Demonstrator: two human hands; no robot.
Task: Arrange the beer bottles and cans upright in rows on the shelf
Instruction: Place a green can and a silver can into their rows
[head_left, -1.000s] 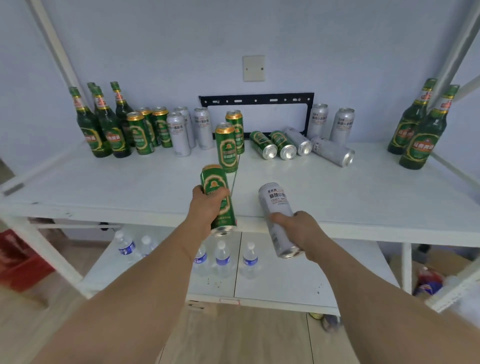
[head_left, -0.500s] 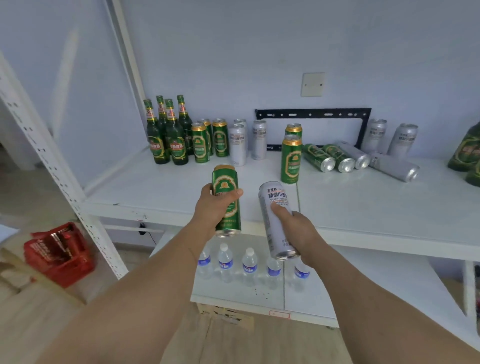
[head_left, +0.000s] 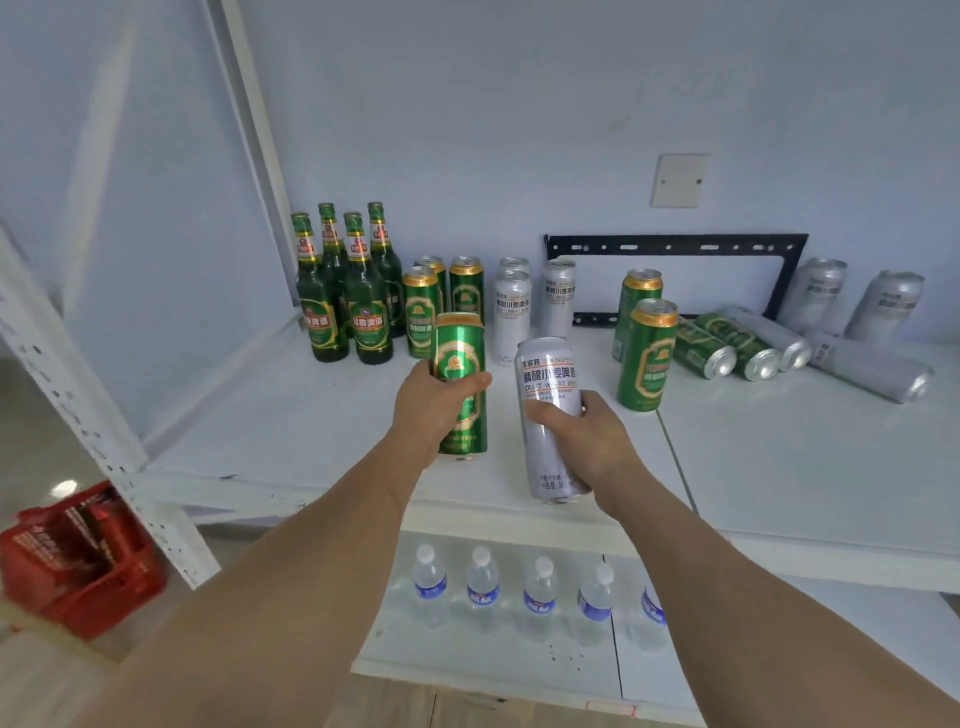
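My left hand (head_left: 434, 402) grips a green beer can (head_left: 460, 358) upright above the white shelf (head_left: 291, 415). My right hand (head_left: 587, 434) grips a silver beer can (head_left: 550, 379), tilted slightly, just to its right. At the back left stand several green bottles (head_left: 366, 296), then upright green cans (head_left: 421, 312) and upright silver cans (head_left: 511, 312). Two more green cans (head_left: 647, 356) stand upright mid-shelf. Several cans (head_left: 748, 348) lie on their sides to the right, and two silver cans (head_left: 815, 291) lean at the wall.
A black metal bracket (head_left: 675, 244) leans on the back wall. The shelf's white perforated post (head_left: 78, 395) rises at the left. Several water bottles (head_left: 483, 587) stand on the lower shelf. A red crate (head_left: 78, 561) sits on the floor, left.
The view has swung left and moved closer to the shelf. Both hands have carried their cans forward over the shelf, toward the upright rows at the back left.
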